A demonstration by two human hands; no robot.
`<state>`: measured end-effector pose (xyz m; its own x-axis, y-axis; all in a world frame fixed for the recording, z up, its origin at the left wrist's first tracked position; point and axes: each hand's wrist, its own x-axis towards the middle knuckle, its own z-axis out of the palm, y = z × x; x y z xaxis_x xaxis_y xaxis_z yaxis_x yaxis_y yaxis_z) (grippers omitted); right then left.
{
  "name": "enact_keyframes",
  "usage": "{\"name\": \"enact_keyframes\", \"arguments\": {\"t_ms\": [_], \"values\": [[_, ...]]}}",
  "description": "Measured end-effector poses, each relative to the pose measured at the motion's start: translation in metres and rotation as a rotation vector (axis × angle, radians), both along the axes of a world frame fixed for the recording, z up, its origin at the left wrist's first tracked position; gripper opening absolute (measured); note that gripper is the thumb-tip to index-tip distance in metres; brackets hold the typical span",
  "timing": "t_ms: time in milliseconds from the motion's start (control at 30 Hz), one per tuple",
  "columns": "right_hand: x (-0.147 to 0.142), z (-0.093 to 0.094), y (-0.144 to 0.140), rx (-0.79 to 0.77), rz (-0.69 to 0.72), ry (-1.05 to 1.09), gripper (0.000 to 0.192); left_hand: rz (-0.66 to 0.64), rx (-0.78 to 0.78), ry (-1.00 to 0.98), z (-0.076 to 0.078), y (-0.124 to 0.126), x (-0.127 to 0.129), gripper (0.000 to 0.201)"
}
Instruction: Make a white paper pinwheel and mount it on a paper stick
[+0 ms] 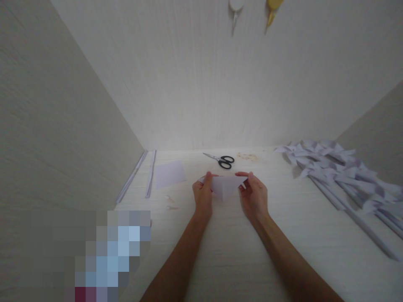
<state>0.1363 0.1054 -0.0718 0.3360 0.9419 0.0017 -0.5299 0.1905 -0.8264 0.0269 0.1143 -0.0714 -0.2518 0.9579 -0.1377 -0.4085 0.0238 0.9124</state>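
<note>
Both my hands hold a folded sheet of pale lilac paper (225,186) just above the light wooden table (239,251). My left hand (203,195) pinches its left corner and my right hand (254,193) pinches its right corner. The fold points down toward me like a triangle. A flat square of the same paper (169,173) lies to the left of my hands. Black-handled scissors (220,160) lie just beyond the folded sheet.
Several finished paper pinwheels on rolled paper sticks (343,176) are piled at the right. Two rolled paper sticks (150,173) lie by the left wall. Small scraps (170,203) sit near my left hand. A blurred patch covers the lower left corner.
</note>
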Motion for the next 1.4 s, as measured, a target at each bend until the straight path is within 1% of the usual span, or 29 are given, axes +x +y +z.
{"name": "enact_keyframes", "arguments": {"t_ms": [133, 267, 367, 400, 467, 533, 600, 767, 900, 1000, 1067, 1133, 1200, 1267, 1333, 1400], "values": [[-0.001, -0.001, 0.0, -0.011, -0.007, -0.023, 0.026, 0.022, -0.017, 0.038, -0.002, 0.0, 0.0, 0.04], [0.0, -0.007, 0.0, -0.095, 0.024, -0.165, 0.019, 0.012, -0.001, 0.052, -0.003, -0.001, 0.0, 0.046], [0.002, -0.009, -0.001, -0.112, -0.019, -0.216, 0.028, -0.035, 0.018, 0.02, 0.0, -0.003, 0.001, 0.05], [0.002, -0.009, -0.001, -0.111, -0.035, -0.217, 0.029, -0.048, 0.025, 0.017, 0.001, -0.003, 0.001, 0.05], [0.003, -0.008, -0.001, -0.108, -0.067, -0.213, 0.031, -0.046, 0.044, 0.017, 0.003, -0.004, 0.001, 0.043], [0.003, -0.006, -0.001, -0.108, -0.091, -0.202, 0.033, -0.005, 0.059, -0.004, 0.005, -0.004, 0.0, 0.032], [0.003, -0.005, -0.001, -0.112, -0.106, -0.185, 0.034, 0.031, 0.068, -0.05, 0.006, -0.003, -0.002, 0.025], [0.003, -0.006, -0.001, -0.123, -0.112, -0.167, 0.035, -0.008, 0.076, -0.138, 0.007, -0.003, -0.004, 0.025], [0.003, -0.005, -0.001, -0.128, -0.11, -0.152, 0.034, -0.04, 0.074, -0.162, 0.007, -0.002, -0.004, 0.031], [0.003, -0.003, 0.0, -0.092, -0.127, -0.112, 0.029, -0.063, 0.074, -0.213, 0.007, -0.001, -0.005, 0.041], [0.002, -0.001, 0.001, -0.058, -0.156, -0.07, 0.022, -0.057, 0.095, -0.255, 0.008, 0.0, -0.005, 0.047], [0.001, 0.0, 0.001, -0.029, -0.164, -0.048, 0.013, -0.026, 0.127, -0.277, 0.009, 0.0, -0.005, 0.046], [0.001, 0.001, 0.0, 0.006, -0.134, -0.056, 0.007, -0.004, 0.133, -0.29, 0.01, 0.001, -0.004, 0.041], [0.0, 0.002, -0.002, 0.061, -0.092, -0.084, 0.005, -0.05, 0.1, -0.304, 0.011, 0.0, -0.003, 0.038], [0.0, 0.002, -0.003, 0.117, -0.066, -0.129, 0.006, -0.146, 0.052, -0.302, 0.012, -0.001, -0.002, 0.038], [0.0, 0.001, -0.005, 0.155, -0.053, -0.19, 0.008, -0.217, 0.011, -0.249, 0.013, -0.002, -0.001, 0.04]]}}
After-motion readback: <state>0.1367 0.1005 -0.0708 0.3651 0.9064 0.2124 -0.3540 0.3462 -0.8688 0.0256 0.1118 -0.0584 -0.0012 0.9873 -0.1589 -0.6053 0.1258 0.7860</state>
